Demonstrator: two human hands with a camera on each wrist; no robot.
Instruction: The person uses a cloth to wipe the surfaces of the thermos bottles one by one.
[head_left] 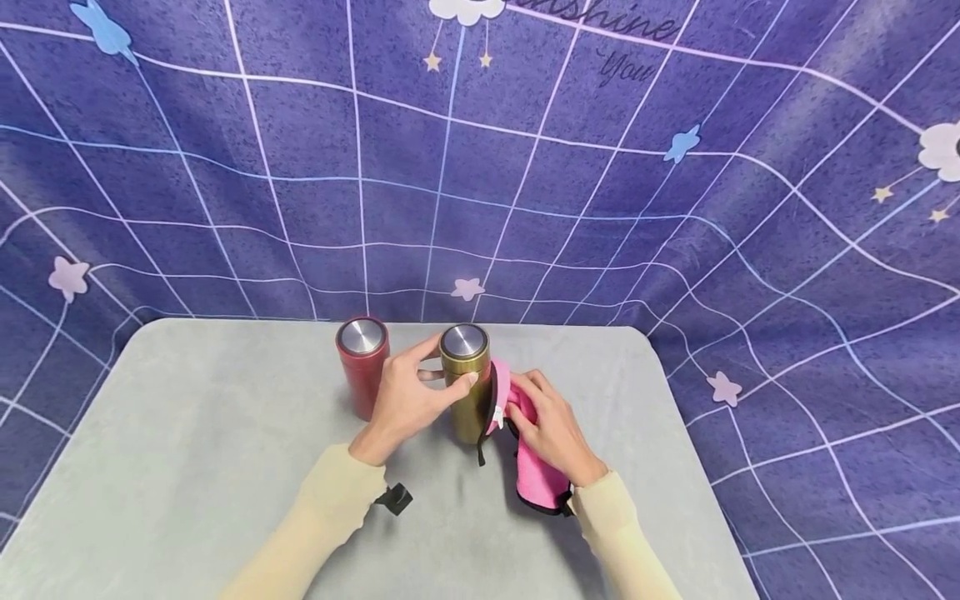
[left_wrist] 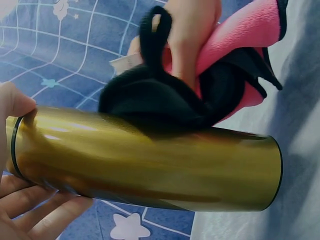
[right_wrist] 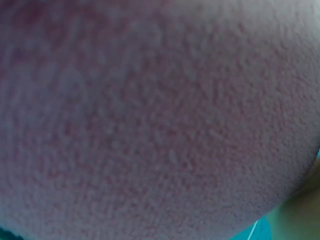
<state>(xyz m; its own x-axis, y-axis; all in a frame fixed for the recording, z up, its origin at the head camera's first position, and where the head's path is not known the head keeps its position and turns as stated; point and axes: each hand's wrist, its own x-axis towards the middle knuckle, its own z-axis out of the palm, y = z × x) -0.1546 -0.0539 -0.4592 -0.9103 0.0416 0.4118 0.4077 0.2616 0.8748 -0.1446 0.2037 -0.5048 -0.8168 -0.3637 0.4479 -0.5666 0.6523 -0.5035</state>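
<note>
My left hand [head_left: 405, 402] grips a gold vacuum flask [head_left: 468, 417] around its upper part, thumb on the near side. The flask stands upright on the table with its silver-topped lid on. My right hand [head_left: 553, 427] holds a pink bottle pouch [head_left: 537, 475] with black trim, just right of the flask. In the left wrist view, the pouch's black edge [left_wrist: 150, 100] lies against the flask's side, with a black loop [left_wrist: 155, 35] and a white tag [left_wrist: 126, 62] showing. Blurred pouch fabric [right_wrist: 160, 120] fills most of the right wrist view, so the right fingertips are hidden there.
A red vacuum flask [head_left: 363, 375] stands upright to the left, close behind my left hand. The grey table [head_left: 187, 450] ends at a purple-blue curtain [head_left: 300, 208] with a grid and star print. A small black block [head_left: 397, 498] sits at my left wrist.
</note>
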